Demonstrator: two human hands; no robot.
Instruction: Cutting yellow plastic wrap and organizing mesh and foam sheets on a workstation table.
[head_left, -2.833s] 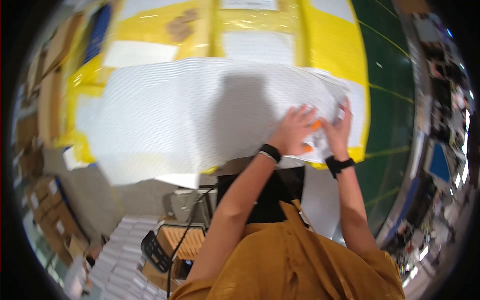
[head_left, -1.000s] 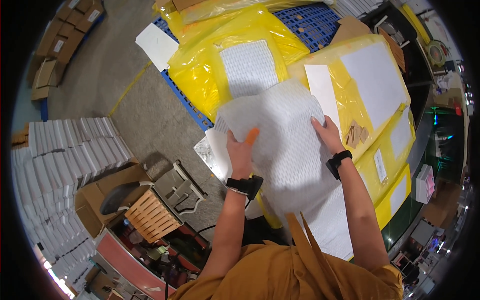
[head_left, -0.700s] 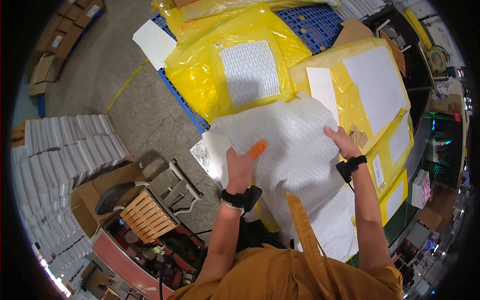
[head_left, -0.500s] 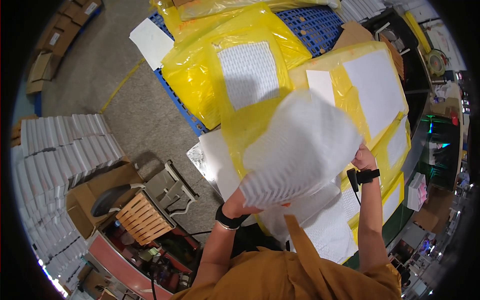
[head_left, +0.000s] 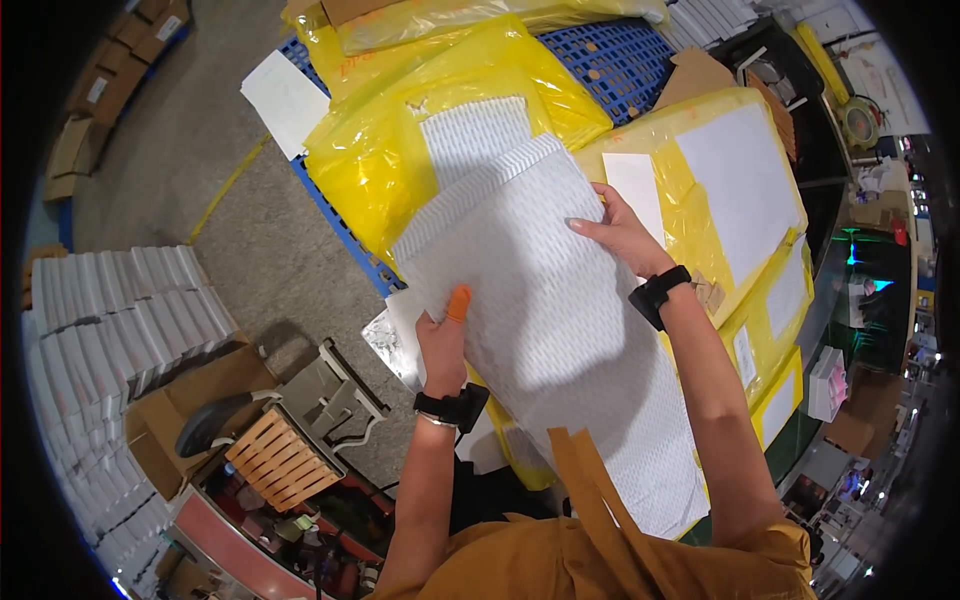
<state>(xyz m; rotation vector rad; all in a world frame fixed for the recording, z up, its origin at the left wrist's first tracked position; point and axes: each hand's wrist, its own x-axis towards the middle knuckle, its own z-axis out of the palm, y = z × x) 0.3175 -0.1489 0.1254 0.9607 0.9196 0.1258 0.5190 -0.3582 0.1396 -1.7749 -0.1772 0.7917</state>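
Observation:
Across the middle lies a thick stack of white sheets [head_left: 550, 300] printed with small grey marks, its far edge fanned into thin layers. My left hand [head_left: 443, 345] grips the stack's left edge, the thumb on top in an orange finger cover. At the right edge my right hand [head_left: 628, 232] is closed on the same stack, thumb above and fingers mostly hidden beneath. Just beyond, a similar printed stack [head_left: 470, 135] sits on yellow plastic wrapping [head_left: 360, 190]. The near end of the sheets reaches down by my apron.
A blue plastic pallet [head_left: 610, 65] shows under the yellow-wrapped bundles. White paper [head_left: 285, 100] rests at its left corner, and plain white sheets [head_left: 740, 180] lie to the right. On the left are a wooden-slatted chair [head_left: 285, 447], a cardboard box [head_left: 165, 425] and stacked white bundles [head_left: 110, 340].
The sheets, lifted and blurred before, now lie flatter, with their far edge fanned out. My right hand has moved farther away and left; my left hand has shifted up along the left edge.

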